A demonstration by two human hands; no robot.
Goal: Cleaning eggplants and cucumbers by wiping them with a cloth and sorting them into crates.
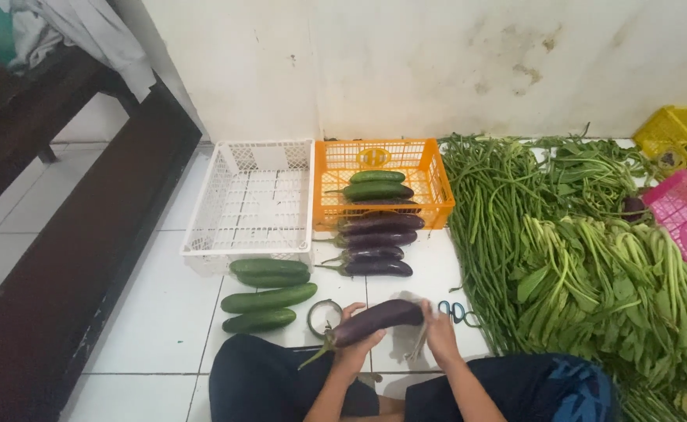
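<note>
Floor: white tiles (164, 312).
Eggplant (375, 319): just in front of the tape roll (324, 316), held over the tiles.
Left hand (357, 348): wrapped around its stem end.
Right hand (440, 332): closed on its blunt end.
Cucumbers (269, 297): left of tape roll.

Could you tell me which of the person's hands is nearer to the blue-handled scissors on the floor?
The right hand. It sits at the eggplant's rounded end, just left of the scissors. The left hand grips the eggplant's stem half, farther left.

Cucumbers (268, 298) lie beside an empty white crate (251, 203).
</note>
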